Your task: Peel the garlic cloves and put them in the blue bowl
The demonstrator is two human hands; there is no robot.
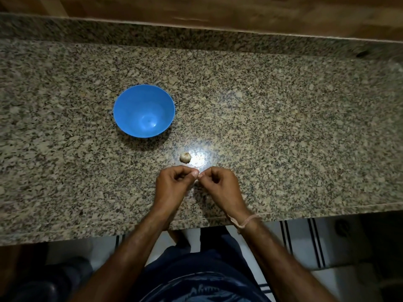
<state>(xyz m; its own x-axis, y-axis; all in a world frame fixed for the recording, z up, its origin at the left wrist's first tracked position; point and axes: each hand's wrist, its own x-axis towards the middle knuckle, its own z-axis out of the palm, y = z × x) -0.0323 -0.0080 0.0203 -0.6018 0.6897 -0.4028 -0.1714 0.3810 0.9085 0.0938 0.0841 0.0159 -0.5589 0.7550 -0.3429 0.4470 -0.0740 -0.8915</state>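
Observation:
A blue bowl (144,111) stands on the granite counter (283,127), left of centre, with nothing inside it. A small pale garlic piece (185,157) lies on the counter between the bowl and my hands. Just below it, my left hand (174,182) and my right hand (218,182) meet fingertip to fingertip, both with curled fingers. Together they pinch a tiny garlic clove (198,173), which is mostly hidden by my thumbs and fingers.
A raised granite ledge (196,33) with a wooden wall behind it runs along the back of the counter. The counter's front edge (196,225) is close under my wrists. A bright light reflection sits right of the garlic piece.

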